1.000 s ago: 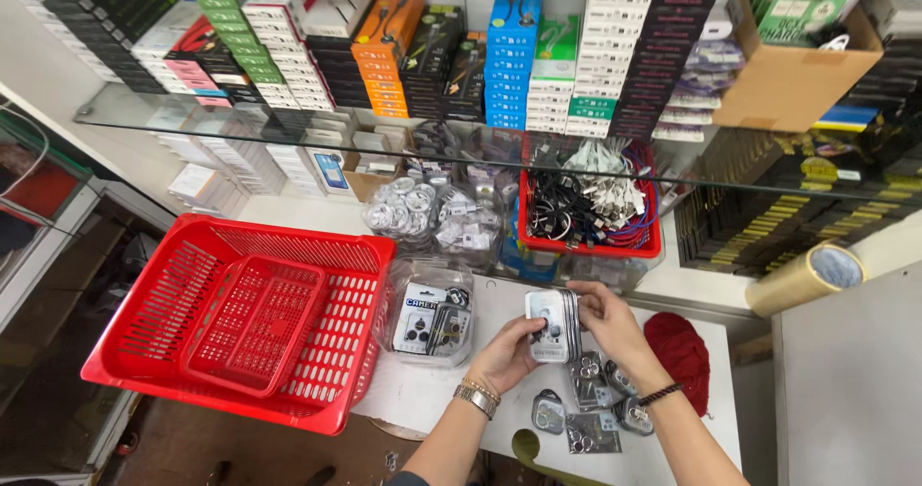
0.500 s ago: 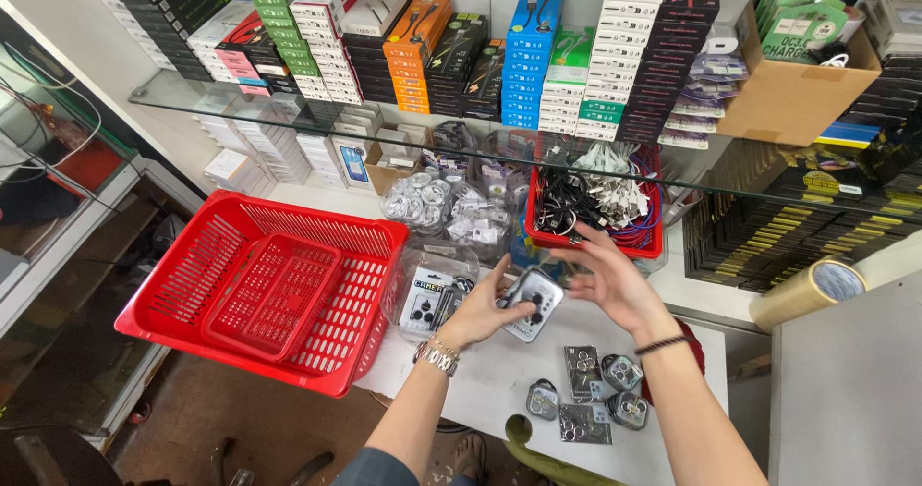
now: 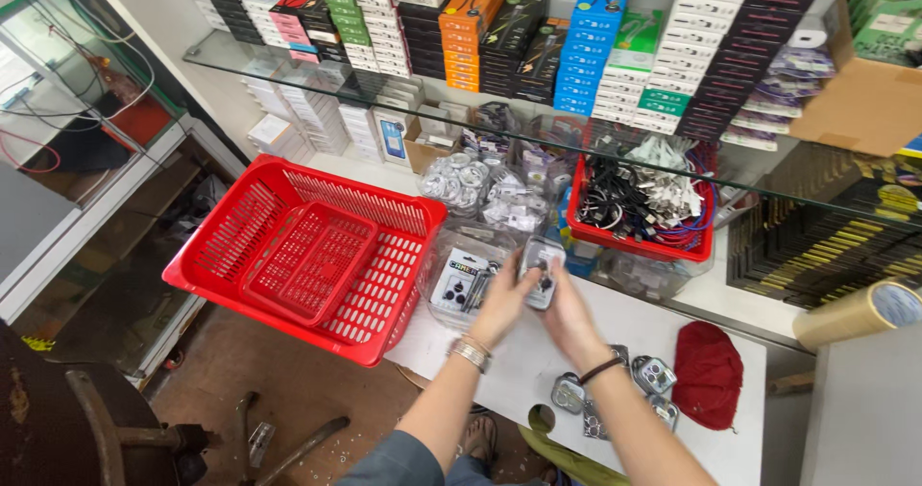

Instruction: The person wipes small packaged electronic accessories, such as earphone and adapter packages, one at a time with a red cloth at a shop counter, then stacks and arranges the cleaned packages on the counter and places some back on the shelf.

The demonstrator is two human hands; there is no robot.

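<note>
From the head camera, both hands meet over the white counter [image 3: 499, 371], beside the red basket [image 3: 307, 246]. The left hand [image 3: 504, 303] and right hand [image 3: 567, 318] each curl their fingers around one small packaged phone case [image 3: 541, 273], gripping it between them above a clear tub [image 3: 461, 279].

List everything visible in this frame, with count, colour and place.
small packet: one, grey and clear, held in both hands
red basket: one large, a smaller one nested inside, left of the hands
clear tub: one, holding packets, beside the basket
red tray: one, full of cables, under the glass shelf
loose packets: several, grey, on the white table
red cloth: one, right end of the table
stacked boxes: many, mixed colours, on the shelf
tape roll: one, tan, far right
left hand: on the packet
right hand: on the packet
</note>
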